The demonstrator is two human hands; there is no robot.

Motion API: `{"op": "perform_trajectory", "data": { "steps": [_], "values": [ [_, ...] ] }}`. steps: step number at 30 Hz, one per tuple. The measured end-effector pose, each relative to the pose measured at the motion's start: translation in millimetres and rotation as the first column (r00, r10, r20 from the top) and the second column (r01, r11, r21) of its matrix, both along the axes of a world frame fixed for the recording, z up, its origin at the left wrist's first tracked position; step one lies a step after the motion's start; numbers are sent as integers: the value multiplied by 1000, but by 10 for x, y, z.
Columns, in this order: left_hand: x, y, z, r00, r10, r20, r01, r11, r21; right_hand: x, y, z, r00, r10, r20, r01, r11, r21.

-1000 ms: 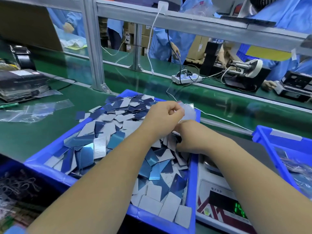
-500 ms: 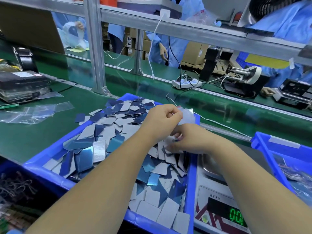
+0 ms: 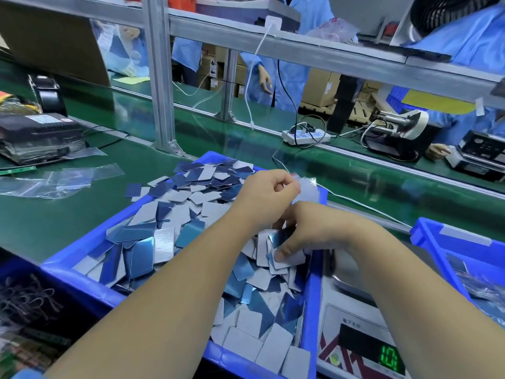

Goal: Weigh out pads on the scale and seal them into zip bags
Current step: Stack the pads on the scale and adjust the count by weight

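- The left hand (image 3: 266,191) pinches a clear zip bag (image 3: 306,188) between thumb and curled fingers, holding it up above the far corner of the blue bin (image 3: 82,258).
- The right hand (image 3: 308,231) reaches down into the bin, its thumb and fingers clamped on a small bunch of pads (image 3: 284,251) lifted just off the heap.
- The step in hand looks like gathering a batch to bag or weigh. To do it well, square the gripped pads into a neat stack before moving them, since a fanned bunch will probably catch on the bag's mouth.
- Keep the bag's opening spread and facing the right hand, so that the stack slides in edge first.
- The pads (image 3: 169,242) are thin, flat rectangles with rounded corners, matt pale grey on one face and glossy metallic blue on the other. They lie loose and overlapping, so they likely slip easily.
- The scale (image 3: 352,348) sits just right of the bin, with a steel pan and green lit digits that I cannot read surely.
- More clear bags (image 3: 54,181) lie limp and crinkled on the green desk (image 3: 41,222), left of the bin.
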State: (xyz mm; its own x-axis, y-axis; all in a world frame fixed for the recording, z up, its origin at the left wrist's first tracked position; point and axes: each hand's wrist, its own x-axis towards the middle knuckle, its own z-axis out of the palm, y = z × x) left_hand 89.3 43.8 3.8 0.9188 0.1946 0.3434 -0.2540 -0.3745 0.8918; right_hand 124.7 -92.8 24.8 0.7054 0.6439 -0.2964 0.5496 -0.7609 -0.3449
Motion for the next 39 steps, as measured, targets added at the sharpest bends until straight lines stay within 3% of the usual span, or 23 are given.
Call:
{"op": "perform_trajectory", "data": {
  "steps": [5, 8, 10, 12, 14, 16, 19, 23, 27, 33, 39],
  "values": [
    [15, 31, 18, 999, 31, 41, -28, 998, -52, -18, -67, 46, 996, 58, 68, -68, 986, 154],
    [50, 120, 32, 988, 139, 72, -125, 977, -171, 15, -112, 36, 996, 13, 85, -43, 933, 358],
    [69, 168, 35, 979, 194, 53, -176, 954, -241, 61, -140, 16, 997, -73, 20, 47, 801, 597],
    [71, 160, 31, 981, 191, -34, -194, 949, -249, 78, -156, 12, 979, -158, -131, 201, 611, 766],
    [63, 128, 30, 979, 102, -176, -146, 955, -257, 75, -153, 10, 956, -202, -212, 287, 497, 819],
    [42, 101, 45, 954, -103, -283, -9, 930, -367, 63, -163, 5, 944, -251, -214, 314, 478, 820],
    [10, 56, 22, 910, -326, -255, 185, 872, -453, 47, -269, 24, 924, -287, -251, 367, 487, 793],
    [-66, -106, -27, 850, -457, -262, 354, 864, -359, 3, -579, 80, 930, -281, -238, 359, 548, 755],
    [-59, -431, 140, 856, -424, -294, 415, 905, -95, -42, -1034, 152, 939, -293, -181, 329, 604, 726],
    [-19, -1079, 182, 894, -360, -268, 420, 882, 216, -49, -1700, 133, 912, -355, -204, 399, 657, 640],
    [37, -1172, -45, 938, -250, -238, 336, 819, 465, -87, -1868, -81, 907, -419, 42, 322, 756, 570]
  ]
}}
